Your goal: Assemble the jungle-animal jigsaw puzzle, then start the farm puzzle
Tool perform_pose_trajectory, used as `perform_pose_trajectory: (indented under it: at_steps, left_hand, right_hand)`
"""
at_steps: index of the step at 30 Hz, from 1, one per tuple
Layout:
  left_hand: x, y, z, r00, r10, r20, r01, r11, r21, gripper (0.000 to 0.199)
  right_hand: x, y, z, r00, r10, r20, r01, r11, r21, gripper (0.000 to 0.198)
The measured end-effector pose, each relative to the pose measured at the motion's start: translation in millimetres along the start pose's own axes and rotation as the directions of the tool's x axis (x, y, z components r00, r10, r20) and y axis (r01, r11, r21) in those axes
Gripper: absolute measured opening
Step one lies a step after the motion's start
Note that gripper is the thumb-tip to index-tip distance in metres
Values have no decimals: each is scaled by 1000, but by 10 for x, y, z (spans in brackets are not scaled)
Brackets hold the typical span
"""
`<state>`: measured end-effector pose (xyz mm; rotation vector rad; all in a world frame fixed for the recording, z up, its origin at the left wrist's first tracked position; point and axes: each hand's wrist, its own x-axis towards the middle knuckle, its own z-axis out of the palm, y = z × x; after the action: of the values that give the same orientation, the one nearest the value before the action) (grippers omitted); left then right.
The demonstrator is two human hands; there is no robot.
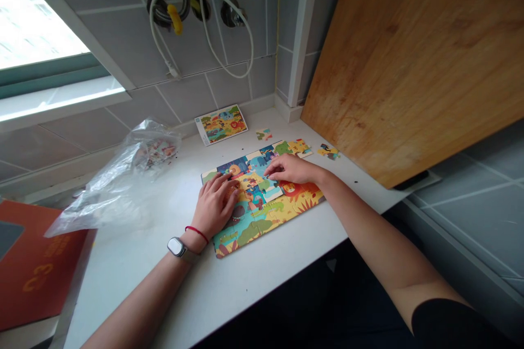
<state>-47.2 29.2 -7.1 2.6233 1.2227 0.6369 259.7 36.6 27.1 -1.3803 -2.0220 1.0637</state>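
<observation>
A colourful animal jigsaw puzzle (pixel 266 218) lies on the white counter, mostly assembled, with a crocodile, a lion and plants on it. My left hand (pixel 215 202) rests flat on its left part, fingers spread, and a watch and a red string are on that wrist. Over the middle right of the puzzle, the fingers of my right hand (pixel 289 169) are pinched together on a puzzle piece (pixel 272 190), light blue and partly hidden. Two loose pieces lie outside the puzzle: a greenish one (pixel 264 134) behind it and a yellow one (pixel 328 151) to its right.
A picture card (pixel 222 124) of the animal scene lies at the back by the wall. A clear plastic bag (pixel 123 174) with pieces inside sits on the left. An orange-red box (pixel 41 267) is at far left. A wooden board (pixel 409 54) leans at right; hoses and a white cable (pixel 251 38) hang above.
</observation>
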Motion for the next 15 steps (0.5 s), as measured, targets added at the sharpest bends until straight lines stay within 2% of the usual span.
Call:
perform_pose_trajectory:
  at_steps: [8,15]
  left_hand:
    - [2,-7,1,1000,2,1,-2,1000,-6,35]
    - [3,-9,1,1000,5,1,-5,1000,-6,34]
  right_hand:
    - [4,-14,17,998,24,-60,-34,984,-176,12]
    - [-15,-29,-4,996,87,-23,-89,982,-167,8]
